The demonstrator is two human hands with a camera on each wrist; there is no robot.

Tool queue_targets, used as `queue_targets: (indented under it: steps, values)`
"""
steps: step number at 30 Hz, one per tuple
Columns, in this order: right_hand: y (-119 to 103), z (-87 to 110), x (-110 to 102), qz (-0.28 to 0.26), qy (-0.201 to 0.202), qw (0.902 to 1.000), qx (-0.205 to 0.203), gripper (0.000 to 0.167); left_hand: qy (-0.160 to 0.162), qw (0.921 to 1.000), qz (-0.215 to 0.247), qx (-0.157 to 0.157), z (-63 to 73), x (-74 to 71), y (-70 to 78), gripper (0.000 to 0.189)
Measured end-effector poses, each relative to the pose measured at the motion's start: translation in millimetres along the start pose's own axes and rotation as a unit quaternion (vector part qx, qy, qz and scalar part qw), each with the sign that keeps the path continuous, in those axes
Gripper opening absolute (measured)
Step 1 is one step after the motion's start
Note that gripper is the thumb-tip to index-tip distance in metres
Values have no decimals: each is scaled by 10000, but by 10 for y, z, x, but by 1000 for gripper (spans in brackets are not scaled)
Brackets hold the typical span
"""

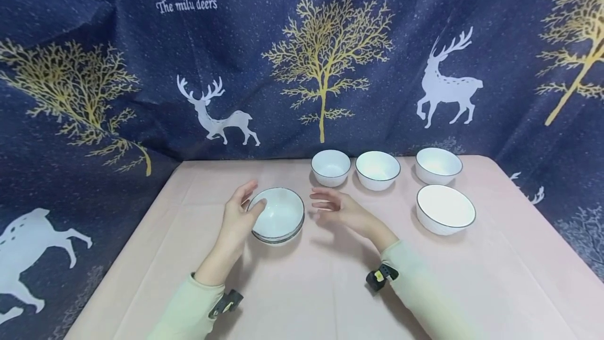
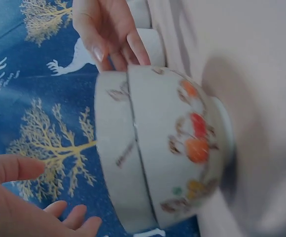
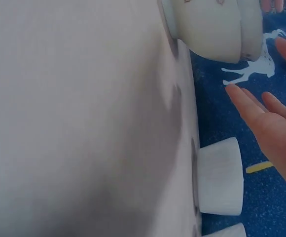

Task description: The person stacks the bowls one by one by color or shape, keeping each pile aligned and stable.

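Observation:
Two nested white bowls [image 1: 279, 213] with dark rims stand left of the table's middle. In the left wrist view the lower bowl [image 2: 180, 148] carries an orange, red and brown printed pattern, and the upper bowl [image 2: 117, 163] rises above its rim. At the stack's left side is my left hand [image 1: 239, 218], thumb overlapping the rim in the head view; the left wrist view has its fingers spread and apart from the bowls. My right hand [image 1: 348, 215], fingers loosely extended, hovers just right of the stack and holds nothing.
Behind, a small white bowl [image 1: 330, 176] and another bowl [image 1: 377, 180] sit side by side near the back edge. Farther right stand a bowl [image 1: 439, 174] and, in front of it, a larger one [image 1: 445, 226]. A blue printed cloth [image 1: 292, 130] hangs behind the pink-covered table [image 1: 302, 298].

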State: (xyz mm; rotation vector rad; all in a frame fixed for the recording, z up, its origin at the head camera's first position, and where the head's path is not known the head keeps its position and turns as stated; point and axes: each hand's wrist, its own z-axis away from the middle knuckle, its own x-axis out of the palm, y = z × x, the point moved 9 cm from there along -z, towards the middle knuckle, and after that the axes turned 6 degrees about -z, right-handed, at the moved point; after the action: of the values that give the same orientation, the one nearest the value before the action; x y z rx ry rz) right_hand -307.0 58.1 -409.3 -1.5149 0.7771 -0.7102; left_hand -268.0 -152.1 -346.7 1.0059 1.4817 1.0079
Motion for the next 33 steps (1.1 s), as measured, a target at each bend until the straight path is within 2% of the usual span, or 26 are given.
queue_targets:
  steps: [6,12,19,21,27,33]
  values:
    - [-68,85,-149,145,348,9993,53,61,-27,9995,126,275,-7,142,137,53]
    - [-126,179,-301,304,618,9976,42,62,-191,9978,422,481,-9,368,283,53]
    - [-205,293,-491,363,843,9957,-135,67,-443,9966,510,479,-29,641,428,54]
    - [-239,326,-543,371,895,9951,-195,66,-486,9957,561,562,-40,710,468,55]
    - [-326,446,-709,502,1050,9929,-254,65,-550,9931,853,589,-91,909,531,52]
    - [-374,627,-890,715,1242,9895,-189,63,-481,9925,880,693,-146,1104,552,51]
